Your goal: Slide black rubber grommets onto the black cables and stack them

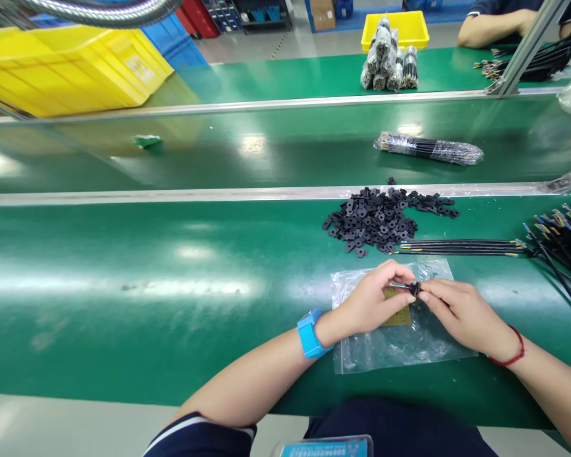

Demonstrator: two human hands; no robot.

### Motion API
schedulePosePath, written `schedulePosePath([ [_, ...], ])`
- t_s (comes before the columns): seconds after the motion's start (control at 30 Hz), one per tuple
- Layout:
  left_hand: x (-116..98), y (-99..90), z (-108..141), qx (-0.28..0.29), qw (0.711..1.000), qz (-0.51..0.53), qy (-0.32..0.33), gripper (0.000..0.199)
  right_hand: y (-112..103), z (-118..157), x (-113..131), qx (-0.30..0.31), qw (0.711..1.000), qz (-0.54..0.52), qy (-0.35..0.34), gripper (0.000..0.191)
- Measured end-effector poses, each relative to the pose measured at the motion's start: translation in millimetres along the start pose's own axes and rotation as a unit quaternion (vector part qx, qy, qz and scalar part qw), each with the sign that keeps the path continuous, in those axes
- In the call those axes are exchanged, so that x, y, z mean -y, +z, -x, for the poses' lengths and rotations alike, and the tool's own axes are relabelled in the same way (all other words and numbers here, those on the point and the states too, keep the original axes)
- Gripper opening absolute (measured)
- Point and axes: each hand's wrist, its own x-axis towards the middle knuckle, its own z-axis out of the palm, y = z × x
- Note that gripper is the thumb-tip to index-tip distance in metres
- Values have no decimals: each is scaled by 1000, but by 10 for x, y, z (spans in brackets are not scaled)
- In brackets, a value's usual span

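Note:
My left hand (374, 299), with a blue band at the wrist, has its thumb and fingertips closed about a small black plastic piece (414, 289). Thin coloured wire ends (400, 285) stick out of that piece to the left, under my left fingers. From the other side, my right hand (466, 311), wearing a red string, pinches at the same piece; anything inside its palm is hidden. Beneath both hands lies a clear plastic bag (375, 355) with a yellowish label (400, 316). Just beyond is a pile of flat black plastic pieces with holes (374, 219).
Several black cables (461, 246) with stripped coloured ends lie right of the pile, beside a thick cable bundle (568, 244). A metal rail (219, 195) separates the bench from a belt bearing a wrapped bundle (428, 149). Yellow bins (71, 70) stand far left; another person's arm (495, 28) shows opposite.

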Motion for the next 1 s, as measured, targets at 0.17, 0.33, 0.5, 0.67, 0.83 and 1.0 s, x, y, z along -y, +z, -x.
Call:
schedulePosePath([
  [0.17, -31, 47, 7, 18, 981, 147, -121, 22, 53, 52, 1, -112, 968, 208, -89, 23],
  [0.33, -90, 19, 27, 4, 995, 55, -77, 14, 17, 35, 60, -44, 996, 64, -34, 31],
  [0.5, -92, -60, 9, 42, 997, -68, 22, 9, -70, 21, 55, 133, 947, -259, 133, 44],
  [0.67, -60, -74, 3, 58, 991, -111, 54, 10, -32, 14, -2, 188, 887, -377, 188, 43],
  [0.83, 15, -68, -3, 13, 991, -127, 30, 11, -9, -29, 29, 114, 948, -249, 165, 23],
  [1.0, 44, -90, -3, 12, 986, -157, 47, 10, 37, -31, 39, 62, 974, -181, 122, 22],
])
